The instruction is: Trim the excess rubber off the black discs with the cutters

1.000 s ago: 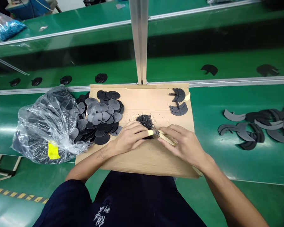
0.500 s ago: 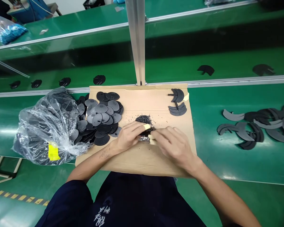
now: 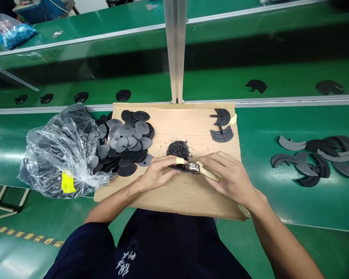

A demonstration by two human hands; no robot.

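Observation:
My left hand [image 3: 159, 170], with yellow tape on one finger, pinches a dark flat plastic piece [image 3: 178, 168] above the cardboard. My right hand [image 3: 228, 174] is closed round the pale yellow handles of a pair of cutting pliers [image 3: 194, 167]. The metal head of the pliers meets the right end of the plastic piece. Just beyond my hands lies a heap of small black bits [image 3: 178, 149]. Left of it, many grey and black oval plastic discs [image 3: 127, 143] are piled up. Several curved black parts [image 3: 222, 133] lie at the cardboard's far right.
The cardboard sheet [image 3: 177, 201] covers the green bench in front of me. A clear plastic bag of black parts [image 3: 58, 151] sits left, and more curved parts [image 3: 305, 159] lie right. A metal post [image 3: 177, 58] rises at the back. Black discs [image 3: 123, 95] rest on the green surface behind.
The pliers have turned, so their head and handles show plainly now. My right hand has shifted a little to the right and the black heap is more exposed.

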